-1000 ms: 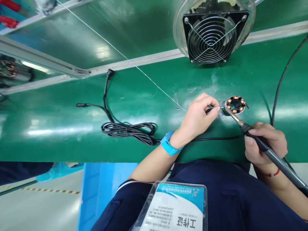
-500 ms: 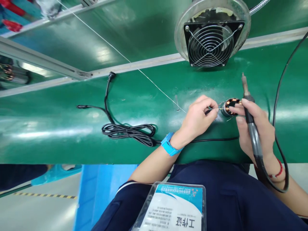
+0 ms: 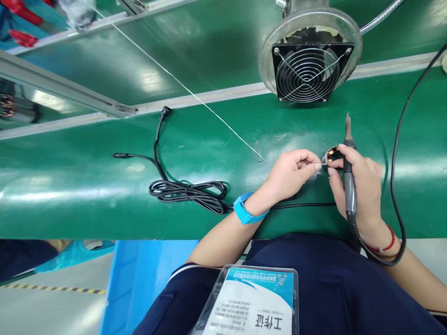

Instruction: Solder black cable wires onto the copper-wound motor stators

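Note:
A small round motor part with copper windings (image 3: 331, 154) sits on the green bench, partly hidden by my fingers. My left hand (image 3: 292, 174), with a blue wristband, pinches a thin wire at the part's left side. The soldering iron (image 3: 349, 186) rests in my right hand (image 3: 365, 190), its metal tip pointing away from me, above the bench. The thumb and index finger of that hand are beside the copper windings. A black cable (image 3: 307, 204) runs under my left wrist toward my right hand.
A fan with a round wire guard (image 3: 305, 77) hangs at the back. The coiled black cord (image 3: 188, 190) lies left of my arm. A thin white string (image 3: 174, 77) crosses diagonally, and the iron's cord (image 3: 394, 163) loops at the right. A blue bin (image 3: 139, 284) stands below the bench edge.
My right hand and the soldering iron have moved left, closer to my left hand, and the iron is more upright in the picture. My left hand has shifted slightly right and toward me.

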Demonstrator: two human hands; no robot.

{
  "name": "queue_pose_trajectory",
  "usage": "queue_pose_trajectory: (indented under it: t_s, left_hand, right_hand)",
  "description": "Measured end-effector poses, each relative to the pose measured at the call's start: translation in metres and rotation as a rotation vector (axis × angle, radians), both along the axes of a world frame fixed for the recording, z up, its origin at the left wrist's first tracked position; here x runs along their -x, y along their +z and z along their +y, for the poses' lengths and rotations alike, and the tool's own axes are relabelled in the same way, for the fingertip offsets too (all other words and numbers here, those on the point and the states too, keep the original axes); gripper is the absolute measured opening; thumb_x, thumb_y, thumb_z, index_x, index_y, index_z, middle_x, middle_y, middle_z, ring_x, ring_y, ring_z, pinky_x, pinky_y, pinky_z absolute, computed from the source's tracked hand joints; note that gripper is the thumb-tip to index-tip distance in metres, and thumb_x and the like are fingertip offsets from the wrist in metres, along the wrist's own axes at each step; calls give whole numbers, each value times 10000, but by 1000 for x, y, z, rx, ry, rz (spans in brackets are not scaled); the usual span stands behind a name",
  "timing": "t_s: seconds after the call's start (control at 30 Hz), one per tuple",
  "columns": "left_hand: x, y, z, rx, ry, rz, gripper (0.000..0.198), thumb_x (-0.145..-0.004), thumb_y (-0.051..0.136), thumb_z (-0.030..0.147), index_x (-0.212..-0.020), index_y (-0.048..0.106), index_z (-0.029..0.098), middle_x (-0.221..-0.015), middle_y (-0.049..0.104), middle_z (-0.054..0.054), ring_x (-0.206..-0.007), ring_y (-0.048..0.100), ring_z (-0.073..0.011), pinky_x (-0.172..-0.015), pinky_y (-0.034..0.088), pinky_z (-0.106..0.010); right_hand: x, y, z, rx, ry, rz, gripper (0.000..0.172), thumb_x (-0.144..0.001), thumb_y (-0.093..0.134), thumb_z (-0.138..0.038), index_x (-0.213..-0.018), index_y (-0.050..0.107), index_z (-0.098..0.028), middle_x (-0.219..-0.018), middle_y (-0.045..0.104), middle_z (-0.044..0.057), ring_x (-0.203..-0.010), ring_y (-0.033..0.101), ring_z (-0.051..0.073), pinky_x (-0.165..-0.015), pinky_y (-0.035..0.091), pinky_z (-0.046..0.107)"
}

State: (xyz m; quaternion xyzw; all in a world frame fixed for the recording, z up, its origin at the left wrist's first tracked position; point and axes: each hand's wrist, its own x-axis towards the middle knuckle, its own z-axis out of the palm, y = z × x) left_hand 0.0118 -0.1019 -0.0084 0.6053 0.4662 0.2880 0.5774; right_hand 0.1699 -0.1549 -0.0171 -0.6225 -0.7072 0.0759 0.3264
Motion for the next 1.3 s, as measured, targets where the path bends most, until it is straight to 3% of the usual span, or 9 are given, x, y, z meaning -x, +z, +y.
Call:
queue_pose_trajectory:
  t_s: [0.13, 0.23, 0.37, 0.53, 0.7, 0.87, 0.93, 1.1, 1.3]
  left_hand:
    - [0, -1, -2, 47, 14, -53, 73, -812, 591, 170, -748, 611, 142, -613, 543, 40, -472, 404, -41, -451, 348, -184]
    - [0, -4, -5, -177, 78, -52, 78, -828, 590, 143, -769, 642, 146, -720, 604, 7, -554, 488, -58, -513, 420, -196]
    - [1, -8, -9, -578, 69, 15, 72, -850, 616, 147, -819, 674, 175, -934, 667, -47, -855, 616, -122, -714, 510, -255]
    - [1, -9, -12, -777, -9, 146, 87, -876, 588, 149, -921, 657, 177, -1016, 650, -68, -948, 617, -132, -801, 516, -270]
    - [1, -9, -12, -795, -10, 199, 109, -876, 539, 97, -880, 614, 176, -941, 625, -52, -885, 599, -122, -776, 508, -263]
    - [1, -10, -10, -716, 29, 185, 164, -810, 549, 14, -810, 619, 162, -855, 603, -23, -803, 575, -105, -727, 484, -243]
    - [1, -10, -9, -658, 33, 182, 169, -788, 560, -1, -790, 623, 156, -826, 596, -15, -774, 564, -98, -695, 469, -230]
    - [0, -11, -6, -535, 70, 164, 139, -782, 583, 30, -752, 623, 159, -792, 587, 1, -726, 537, -91, -655, 442, -222]
    - [-1, -13, -5, -414, 117, 118, 113, -775, 591, 61, -743, 629, 162, -805, 585, 5, -652, 491, -74, -587, 406, -207]
  right_hand:
    - [4, 0, 0, -30, 3, 11, 424, -856, 587, -177, -1260, 488, -259, -907, 719, 10, -854, 625, 233, -848, 423, 438]
    - [2, 1, 0, -56, 38, 84, 427, -873, 583, -200, -1279, 470, -265, -880, 712, 0, -875, 629, 226, -861, 441, 439]
    - [-1, -1, 0, -52, 93, 230, 463, -892, 580, -234, -1328, 428, -275, -911, 690, 2, -974, 639, 222, -919, 466, 461]
    - [-1, -4, 2, -79, 82, 297, 432, -887, 597, -239, -1299, 473, -271, -879, 672, 11, -1001, 643, 231, -950, 479, 475]
    - [-7, -3, 3, -12, 98, 308, 429, -893, 576, -236, -1304, 470, -295, -892, 681, 6, -990, 642, 228, -944, 486, 470]
    - [-30, 3, 6, 39, 326, 136, 508, -877, 560, -193, -1354, 420, -296, -1074, 694, 29, -1062, 610, 245, -928, 461, 457]
    - [-36, 1, 10, 27, 375, 68, 514, -872, 576, -203, -1353, 419, -291, -1046, 698, 26, -1007, 611, 243, -870, 460, 436]
    - [-30, -9, 27, -28, 289, 28, 407, -905, 548, -266, -1302, 461, -284, -870, 696, -7, -795, 596, 204, -741, 455, 381]
    - [-22, -7, 24, -114, 212, 39, 451, -881, 583, -268, -1316, 465, -274, -904, 713, 23, -818, 617, 229, -729, 478, 404]
